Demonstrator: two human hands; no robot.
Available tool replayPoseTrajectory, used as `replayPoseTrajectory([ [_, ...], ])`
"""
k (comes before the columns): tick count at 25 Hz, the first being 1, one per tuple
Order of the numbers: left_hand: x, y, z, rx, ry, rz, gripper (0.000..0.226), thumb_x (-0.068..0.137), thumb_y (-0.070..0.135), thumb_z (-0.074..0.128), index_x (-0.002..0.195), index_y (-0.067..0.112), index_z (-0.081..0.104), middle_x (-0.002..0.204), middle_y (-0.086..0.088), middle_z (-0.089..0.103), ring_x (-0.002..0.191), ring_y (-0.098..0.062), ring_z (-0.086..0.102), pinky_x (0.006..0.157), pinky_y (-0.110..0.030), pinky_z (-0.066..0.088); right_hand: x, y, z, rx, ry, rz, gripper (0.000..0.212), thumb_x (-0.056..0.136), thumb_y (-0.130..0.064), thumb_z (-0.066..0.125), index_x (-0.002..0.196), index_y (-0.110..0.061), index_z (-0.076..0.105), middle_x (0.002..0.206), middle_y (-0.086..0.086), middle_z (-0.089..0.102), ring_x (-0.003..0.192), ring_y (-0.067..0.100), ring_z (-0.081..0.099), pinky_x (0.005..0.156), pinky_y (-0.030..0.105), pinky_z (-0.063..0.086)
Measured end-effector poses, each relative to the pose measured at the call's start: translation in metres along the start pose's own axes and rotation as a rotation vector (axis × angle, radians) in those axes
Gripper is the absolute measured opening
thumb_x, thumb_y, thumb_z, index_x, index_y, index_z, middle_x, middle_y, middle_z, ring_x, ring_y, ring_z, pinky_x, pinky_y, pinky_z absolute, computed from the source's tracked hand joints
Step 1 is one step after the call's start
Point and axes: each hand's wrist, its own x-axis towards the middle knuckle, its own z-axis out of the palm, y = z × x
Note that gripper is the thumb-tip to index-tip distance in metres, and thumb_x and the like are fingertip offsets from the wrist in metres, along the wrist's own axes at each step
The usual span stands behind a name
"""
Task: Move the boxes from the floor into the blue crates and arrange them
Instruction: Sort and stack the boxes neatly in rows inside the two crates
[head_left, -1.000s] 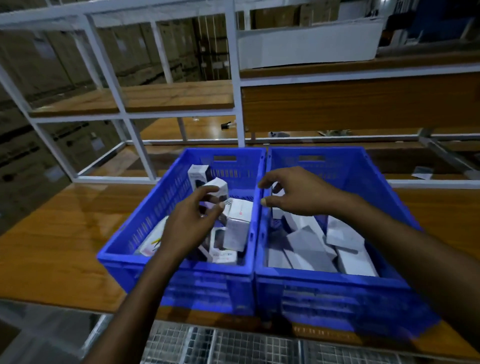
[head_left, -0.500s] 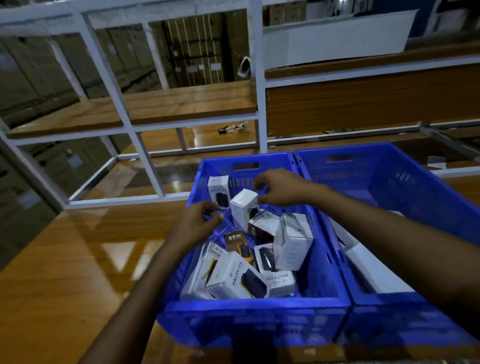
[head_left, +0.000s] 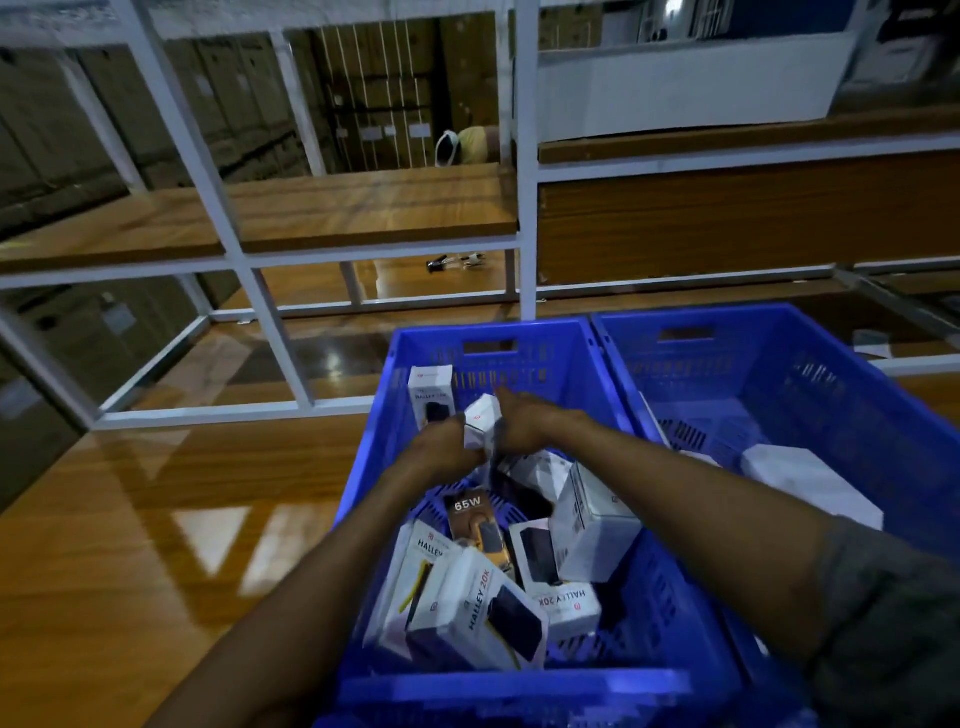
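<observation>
Two blue crates stand side by side on a wooden shelf. The left crate (head_left: 374, 467) holds several small product boxes lying at odd angles, among them a white "Halley 20K" box (head_left: 480, 613) and a dark "65W" box (head_left: 470, 519). One white box (head_left: 430, 395) stands upright against the far wall. A small white box (head_left: 482, 423) is held over the far end of this crate by both hands: my left hand (head_left: 441, 449) on its left side, my right hand (head_left: 524, 421) on its right. The right crate (head_left: 883, 395) holds flat white boxes (head_left: 800, 478).
A white metal shelving frame (head_left: 524, 208) rises behind the crates, with a wooden upper shelf (head_left: 311, 208). The wooden surface (head_left: 130, 545) stretches to the left of the crates. Small dark items (head_left: 457, 262) lie on the far shelf. Stacked cartons fill the background.
The view has shifted left and closer to the left crate. Both hands have come together on the small white box at the far end of that crate.
</observation>
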Motion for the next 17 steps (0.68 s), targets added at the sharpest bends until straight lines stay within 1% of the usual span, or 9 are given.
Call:
replayPoseTrajectory([
  [1, 0.003, -0.002, 0.002, -0.037, -0.007, -0.001, 0.057, 0.091, 0.033, 0.069, 0.142, 0.015, 0.050, 0.135, -0.012, 0.063, 0.123, -0.031, 0.060, 0.094, -0.032, 0.049, 0.005, 0.001, 0.006, 0.026, -0.006, 0.012, 0.093, 0.061, -0.046, 0.080, 0.139, -0.020, 0.037, 0.134, 0.013, 0.055, 0.112, 0.032, 0.064, 0.090, 0.046, 0.058],
  [3, 0.004, -0.006, 0.005, -0.085, 0.000, -0.005, 0.065, 0.089, 0.032, 0.072, 0.147, 0.017, 0.045, 0.138, -0.011, 0.062, 0.125, -0.030, 0.060, 0.098, -0.035, 0.050, 0.011, 0.001, 0.017, 0.070, 0.013, 0.012, 0.093, 0.060, -0.043, 0.076, 0.140, -0.017, 0.036, 0.135, 0.014, 0.051, 0.118, 0.035, 0.060, 0.092, 0.046, 0.056],
  [5, 0.004, -0.007, 0.004, -0.091, 0.032, -0.005, 0.063, 0.091, 0.029, 0.070, 0.147, 0.018, 0.045, 0.139, -0.011, 0.061, 0.126, -0.030, 0.059, 0.097, -0.033, 0.048, 0.017, -0.001, 0.022, 0.131, 0.051, -0.005, 0.086, 0.058, -0.046, 0.071, 0.134, -0.015, 0.045, 0.132, 0.014, 0.053, 0.117, 0.035, 0.061, 0.091, 0.045, 0.057],
  [7, 0.004, -0.007, 0.003, -0.082, 0.071, -0.018, 0.058, 0.093, 0.026, 0.068, 0.146, 0.020, 0.048, 0.140, -0.010, 0.060, 0.127, -0.029, 0.058, 0.097, -0.033, 0.047, 0.009, -0.012, 0.019, 0.187, 0.069, -0.021, 0.075, 0.059, -0.045, 0.068, 0.126, -0.015, 0.055, 0.126, 0.012, 0.061, 0.109, 0.031, 0.066, 0.087, 0.042, 0.059],
  [9, 0.001, -0.007, 0.000, -0.042, 0.108, -0.032, 0.053, 0.093, 0.022, 0.066, 0.143, 0.019, 0.051, 0.137, -0.011, 0.062, 0.124, -0.031, 0.060, 0.094, -0.033, 0.048, 0.003, -0.024, 0.015, 0.220, 0.070, -0.024, 0.055, 0.072, -0.033, 0.072, 0.122, -0.014, 0.062, 0.120, 0.012, 0.066, 0.105, 0.031, 0.069, 0.081, 0.038, 0.059],
  [11, 0.001, -0.010, -0.004, 0.016, 0.173, -0.041, 0.045, 0.090, 0.020, 0.065, 0.135, 0.016, 0.057, 0.129, -0.014, 0.066, 0.118, -0.034, 0.063, 0.088, -0.036, 0.050, 0.004, -0.032, 0.012, 0.226, 0.074, -0.012, 0.037, 0.084, -0.024, 0.071, 0.119, -0.013, 0.063, 0.119, 0.012, 0.067, 0.107, 0.032, 0.068, 0.074, 0.033, 0.053],
  [13, 0.002, -0.014, -0.009, 0.074, 0.230, -0.049, 0.040, 0.089, 0.019, 0.063, 0.128, 0.013, 0.060, 0.124, -0.017, 0.068, 0.114, -0.037, 0.063, 0.085, -0.038, 0.050, 0.009, -0.037, 0.010, 0.234, 0.091, -0.012, 0.029, 0.087, -0.023, 0.071, 0.115, -0.016, 0.064, 0.120, 0.011, 0.068, 0.106, 0.031, 0.068, 0.072, 0.032, 0.050],
  [15, 0.006, -0.021, -0.013, 0.108, 0.241, -0.069, 0.039, 0.089, 0.019, 0.064, 0.127, 0.011, 0.060, 0.124, -0.019, 0.068, 0.115, -0.038, 0.063, 0.086, -0.039, 0.050, 0.015, -0.045, 0.009, 0.271, 0.099, -0.005, 0.033, 0.086, -0.022, 0.073, 0.117, -0.014, 0.066, 0.121, 0.012, 0.069, 0.104, 0.030, 0.068, 0.073, 0.032, 0.052],
  [17, 0.013, -0.028, -0.016, 0.101, 0.225, -0.083, 0.043, 0.090, 0.025, 0.066, 0.130, 0.011, 0.059, 0.126, -0.019, 0.067, 0.117, -0.038, 0.062, 0.090, -0.039, 0.049, 0.023, -0.052, 0.010, 0.299, 0.115, 0.022, 0.039, 0.086, -0.024, 0.074, 0.122, -0.011, 0.066, 0.125, 0.014, 0.068, 0.108, 0.030, 0.068, 0.072, 0.028, 0.048],
])
